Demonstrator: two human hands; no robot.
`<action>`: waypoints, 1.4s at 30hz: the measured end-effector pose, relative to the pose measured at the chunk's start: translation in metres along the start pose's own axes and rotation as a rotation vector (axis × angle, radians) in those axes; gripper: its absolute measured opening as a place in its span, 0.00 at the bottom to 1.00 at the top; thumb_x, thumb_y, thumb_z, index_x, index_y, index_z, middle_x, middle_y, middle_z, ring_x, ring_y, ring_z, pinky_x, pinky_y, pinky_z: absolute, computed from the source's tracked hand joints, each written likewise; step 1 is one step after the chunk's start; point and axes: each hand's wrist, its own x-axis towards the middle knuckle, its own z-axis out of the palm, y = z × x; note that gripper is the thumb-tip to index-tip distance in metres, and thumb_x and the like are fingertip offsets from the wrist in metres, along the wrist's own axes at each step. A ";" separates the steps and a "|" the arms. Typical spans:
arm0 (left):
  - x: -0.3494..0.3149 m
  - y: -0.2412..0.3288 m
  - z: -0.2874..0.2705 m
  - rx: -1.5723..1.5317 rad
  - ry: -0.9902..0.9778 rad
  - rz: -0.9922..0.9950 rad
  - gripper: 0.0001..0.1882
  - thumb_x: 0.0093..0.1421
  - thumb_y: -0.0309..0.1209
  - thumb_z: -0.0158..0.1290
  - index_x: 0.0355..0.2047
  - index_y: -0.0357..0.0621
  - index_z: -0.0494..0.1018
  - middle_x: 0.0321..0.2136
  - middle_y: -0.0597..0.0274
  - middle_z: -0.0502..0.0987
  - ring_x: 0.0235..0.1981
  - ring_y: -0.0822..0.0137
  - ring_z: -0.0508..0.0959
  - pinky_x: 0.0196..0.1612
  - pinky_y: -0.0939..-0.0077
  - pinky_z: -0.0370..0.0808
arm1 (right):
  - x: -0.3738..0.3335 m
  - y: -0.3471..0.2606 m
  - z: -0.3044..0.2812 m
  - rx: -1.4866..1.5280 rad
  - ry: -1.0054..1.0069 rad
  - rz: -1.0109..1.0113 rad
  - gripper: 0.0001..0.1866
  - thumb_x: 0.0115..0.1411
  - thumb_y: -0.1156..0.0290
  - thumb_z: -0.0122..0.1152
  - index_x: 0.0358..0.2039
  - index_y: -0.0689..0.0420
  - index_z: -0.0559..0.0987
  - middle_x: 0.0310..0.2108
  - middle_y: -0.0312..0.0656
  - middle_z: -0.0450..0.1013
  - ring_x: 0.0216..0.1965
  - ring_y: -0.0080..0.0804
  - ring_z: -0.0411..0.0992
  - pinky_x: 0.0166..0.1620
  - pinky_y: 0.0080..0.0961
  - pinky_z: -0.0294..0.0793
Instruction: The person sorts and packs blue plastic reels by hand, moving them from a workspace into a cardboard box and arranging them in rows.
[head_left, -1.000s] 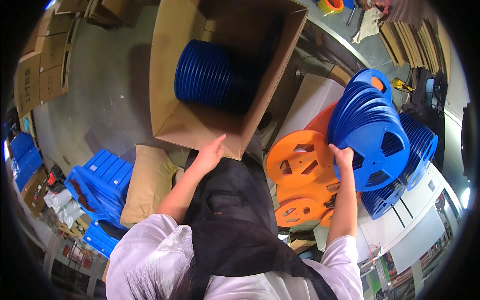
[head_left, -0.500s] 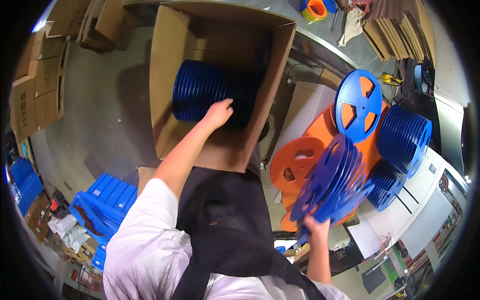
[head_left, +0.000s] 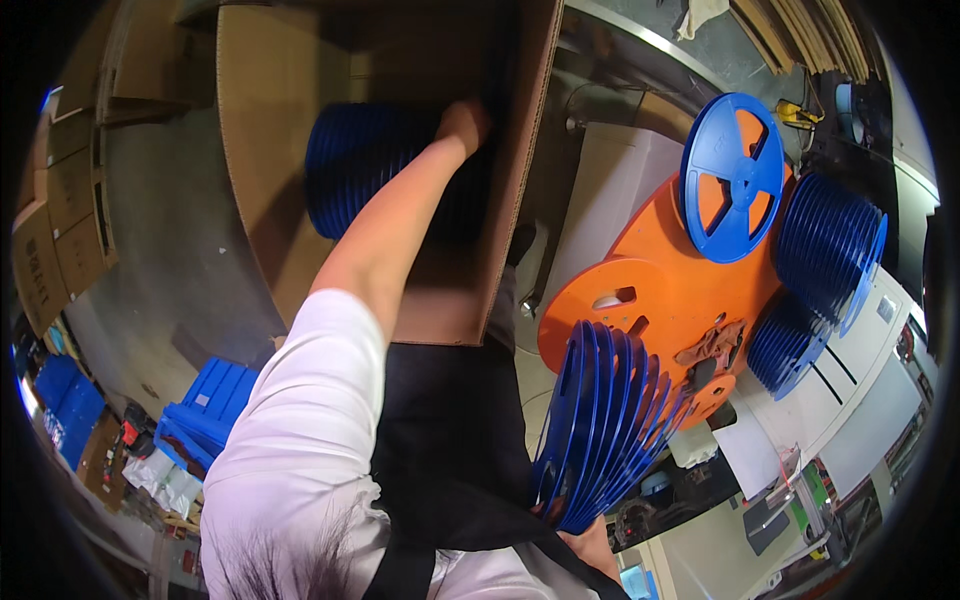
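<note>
My right hand grips a fanned bunch of blue plastic reels by their lower edges, close to my apron. My left arm reaches into a tall open cardboard box. Inside it, a row of blue reels stands on edge, packed side by side. Over the right end of that row is my left hand; its fingers are lost in shadow, and I cannot tell whether they touch a reel.
Right of the box stands an orange stand with a blue reel upright on it. Stacked blue reels rest beside it on a white machine. Blue crates sit on the floor at left; flattened cardboard lies at back right.
The reels in my right hand have come down and left, off the orange stand toward my body. My left hand has moved deeper into the box. The whole view has shifted.
</note>
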 end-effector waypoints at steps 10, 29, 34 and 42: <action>-0.208 0.058 -0.195 -0.651 0.145 -0.146 0.14 0.58 0.27 0.43 0.42 0.33 0.70 0.22 0.56 0.74 0.22 0.68 0.75 0.28 0.73 0.76 | 0.011 -0.005 0.003 0.011 -0.090 -0.169 0.23 0.41 0.70 0.77 0.35 0.65 0.76 0.27 0.38 0.73 0.38 0.35 0.74 0.50 0.35 0.70; -0.189 0.049 -0.118 -0.638 0.226 -0.170 0.17 0.60 0.29 0.46 0.48 0.34 0.67 0.21 0.42 0.74 0.27 0.45 0.76 0.33 0.61 0.73 | 0.012 0.000 -0.010 -0.007 -0.099 -0.103 0.28 0.40 0.67 0.79 0.40 0.66 0.76 0.26 0.35 0.73 0.29 0.22 0.72 0.36 0.20 0.72; -0.203 0.041 -0.103 -0.644 0.255 -0.138 0.29 0.62 0.35 0.48 0.62 0.38 0.57 0.29 0.40 0.76 0.34 0.50 0.79 0.40 0.63 0.73 | 0.008 -0.016 0.002 -0.031 -0.064 -0.144 0.23 0.42 0.66 0.77 0.36 0.64 0.76 0.25 0.35 0.72 0.30 0.26 0.71 0.46 0.29 0.70; -0.319 -0.012 -0.058 -0.722 0.083 -0.286 0.24 0.61 0.31 0.50 0.58 0.41 0.65 0.48 0.46 0.75 0.49 0.56 0.76 0.52 0.70 0.71 | -0.003 -0.021 0.019 0.108 0.047 -0.344 0.26 0.41 0.63 0.74 0.37 0.65 0.75 0.31 0.43 0.74 0.35 0.32 0.73 0.46 0.31 0.71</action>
